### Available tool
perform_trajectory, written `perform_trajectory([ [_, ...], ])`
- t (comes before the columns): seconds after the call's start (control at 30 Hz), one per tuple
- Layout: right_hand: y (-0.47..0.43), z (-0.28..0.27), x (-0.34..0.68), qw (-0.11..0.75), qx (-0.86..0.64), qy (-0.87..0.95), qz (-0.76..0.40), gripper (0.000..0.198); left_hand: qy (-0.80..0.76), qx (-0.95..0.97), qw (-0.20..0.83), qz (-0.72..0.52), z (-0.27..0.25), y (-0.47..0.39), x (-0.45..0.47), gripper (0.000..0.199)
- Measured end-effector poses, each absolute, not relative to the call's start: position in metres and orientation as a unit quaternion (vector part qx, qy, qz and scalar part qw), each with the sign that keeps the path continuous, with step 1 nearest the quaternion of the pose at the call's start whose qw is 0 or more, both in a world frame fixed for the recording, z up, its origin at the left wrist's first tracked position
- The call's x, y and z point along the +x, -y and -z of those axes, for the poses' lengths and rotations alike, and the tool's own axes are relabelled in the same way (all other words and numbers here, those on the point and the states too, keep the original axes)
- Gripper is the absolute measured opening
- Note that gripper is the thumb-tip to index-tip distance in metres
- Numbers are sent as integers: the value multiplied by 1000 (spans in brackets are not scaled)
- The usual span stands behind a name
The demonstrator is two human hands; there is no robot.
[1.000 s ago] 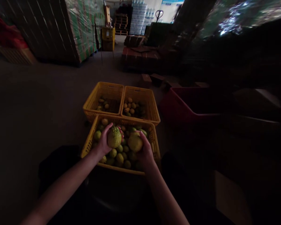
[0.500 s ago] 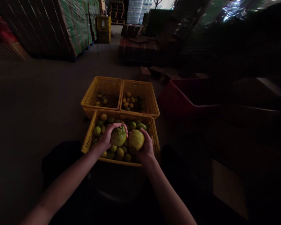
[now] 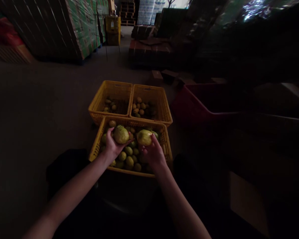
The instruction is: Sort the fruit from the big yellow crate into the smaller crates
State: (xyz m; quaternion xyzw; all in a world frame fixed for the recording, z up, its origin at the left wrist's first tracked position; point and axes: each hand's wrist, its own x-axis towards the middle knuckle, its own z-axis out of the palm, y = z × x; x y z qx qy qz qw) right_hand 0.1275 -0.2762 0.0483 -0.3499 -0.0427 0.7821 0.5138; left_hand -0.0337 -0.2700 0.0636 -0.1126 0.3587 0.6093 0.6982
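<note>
My left hand is turned palm up, its fingers curled round a bumpy yellow-green citrus fruit that is greener at the top. In my right hand a second, paler citrus fruit is gripped between thumb and fingers. Both hands are over the front yellow crate, with a gap between the two fruits. Below them in the crate lie many smaller green and yellow fruits; my hands hide some of these.
Behind the front crate stand two yellow crates side by side: the left one holds a few fruits, the right one several more. To the right is a red bin. Wrapped pallet stacks and flattened cardboard are around.
Both fruits have been turned in my hands. My left hand has rolled palm up and shifted slightly left with its fruit; the right fruit is raised a little. The view has shifted slightly.
</note>
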Motion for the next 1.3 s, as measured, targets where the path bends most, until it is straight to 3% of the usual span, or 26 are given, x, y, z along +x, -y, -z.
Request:
perform_trajectory([
  [0.17,279,-41,120,545,-358,148,-743,24,-339,-93,715,-604,-66,271,-40,17],
  [0.47,288,-45,118,539,-365,302,-697,45,-284,-22,767,-574,-67,277,-53,28],
  [1.03,297,-56,111,530,-399,409,-626,76,-419,192,605,-649,-63,281,-42,30],
  [1.3,303,-53,111,558,-372,383,-635,75,-397,135,639,-645,-69,285,-42,28],
])
